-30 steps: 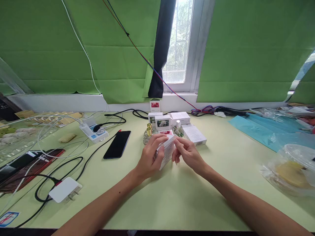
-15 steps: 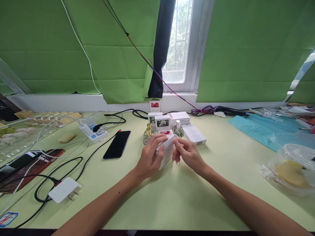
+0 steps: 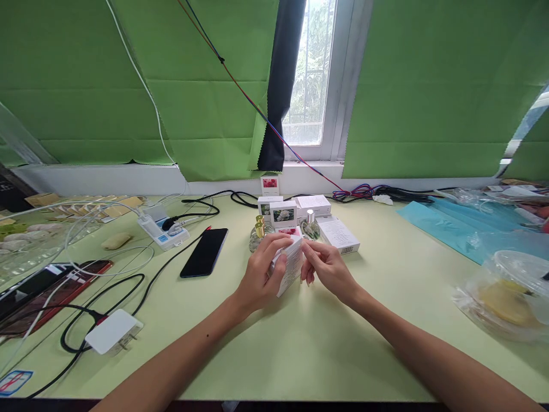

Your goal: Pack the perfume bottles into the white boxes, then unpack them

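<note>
My left hand [image 3: 262, 272] is wrapped round a small white perfume box [image 3: 292, 264], which stands tilted on the table with a printed side toward me. My right hand [image 3: 326, 264] pinches the box's upper right edge between thumb and forefinger; whatever lies right under those fingertips is hidden. Just behind are glass perfume bottles with gold caps [image 3: 259, 233] and another bottle with a silver cap [image 3: 310, 226]. More white boxes stand there, one with a white-flower picture [image 3: 283, 214], one with a red-flower picture [image 3: 270, 186]. A printed white box [image 3: 338, 234] lies flat to the right.
Left of my hands lies a black phone [image 3: 204, 253], near a power strip [image 3: 163, 229] and a white charger [image 3: 114, 332] with tangled cables. At right are a blue sheet [image 3: 446, 226] and a clear plastic container [image 3: 510, 292]. Green curtains [image 3: 437, 86] hang behind.
</note>
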Demonstrator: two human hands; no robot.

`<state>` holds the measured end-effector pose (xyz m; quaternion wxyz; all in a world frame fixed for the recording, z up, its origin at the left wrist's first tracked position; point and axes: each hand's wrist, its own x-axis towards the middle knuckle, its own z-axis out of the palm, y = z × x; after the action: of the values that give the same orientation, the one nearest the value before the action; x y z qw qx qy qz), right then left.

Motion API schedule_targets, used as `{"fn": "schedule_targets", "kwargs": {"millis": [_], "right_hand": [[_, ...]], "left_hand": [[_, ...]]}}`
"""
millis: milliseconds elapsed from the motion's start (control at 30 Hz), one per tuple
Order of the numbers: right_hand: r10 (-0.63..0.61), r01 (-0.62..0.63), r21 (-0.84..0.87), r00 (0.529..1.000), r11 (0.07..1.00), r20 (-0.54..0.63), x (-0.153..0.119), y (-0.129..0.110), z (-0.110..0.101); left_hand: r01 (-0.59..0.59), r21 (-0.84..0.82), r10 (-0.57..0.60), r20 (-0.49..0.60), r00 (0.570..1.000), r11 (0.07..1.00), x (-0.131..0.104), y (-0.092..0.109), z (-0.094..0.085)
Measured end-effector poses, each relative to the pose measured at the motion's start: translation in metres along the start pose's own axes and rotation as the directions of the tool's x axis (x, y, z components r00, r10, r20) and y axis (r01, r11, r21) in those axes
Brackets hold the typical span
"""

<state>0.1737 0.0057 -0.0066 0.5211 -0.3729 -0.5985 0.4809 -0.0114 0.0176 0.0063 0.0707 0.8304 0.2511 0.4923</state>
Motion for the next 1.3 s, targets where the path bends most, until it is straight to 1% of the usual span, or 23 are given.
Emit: {"fn": "schedule_targets", "kwargs": {"millis": [667, 933, 1033, 1133, 1233, 1300], "right_hand": [[-0.007, 0.007, 0.01, 1.0, 1.0, -0.009, -0.0003, 0.0009, 0.0001], [-0.005, 0.005, 0.004, 1.0, 1.0, 0.0, -0.0005, 0.0026, -0.0002], [-0.035, 0.035, -0.034, 0.999, 0.999, 0.021, -0.0012, 0.0028, -0.0011], [-0.104, 0.107, -0.138, 0.994, 0.985, 0.027, -0.0026, 0.002, -0.0019], [-0.194, 0.185, -0.257, 0.981, 0.949, -0.012, -0.0048, 0.0012, -0.0017], [-0.24, 0.219, -0.298, 0.97, 0.929, -0.034, -0.0064, 0.0011, -0.0011]], "left_hand": [[-0.003, 0.01, 0.003, 0.013, 1.0, 1.0, 0.0007, -0.0004, -0.0006], [-0.031, 0.025, 0.031, -0.016, 0.999, 0.999, 0.0032, 0.0019, 0.0026], [-0.04, 0.028, 0.04, -0.011, 0.999, 0.999, 0.0039, 0.0024, 0.0024], [-0.037, 0.029, 0.037, 0.001, 0.999, 0.999, 0.0037, 0.0015, 0.0021], [-0.032, 0.019, 0.032, 0.006, 0.999, 0.999, 0.0032, 0.0, 0.0025], [-0.029, 0.01, 0.029, 0.007, 1.0, 1.0, 0.0028, -0.0007, 0.003]]}}
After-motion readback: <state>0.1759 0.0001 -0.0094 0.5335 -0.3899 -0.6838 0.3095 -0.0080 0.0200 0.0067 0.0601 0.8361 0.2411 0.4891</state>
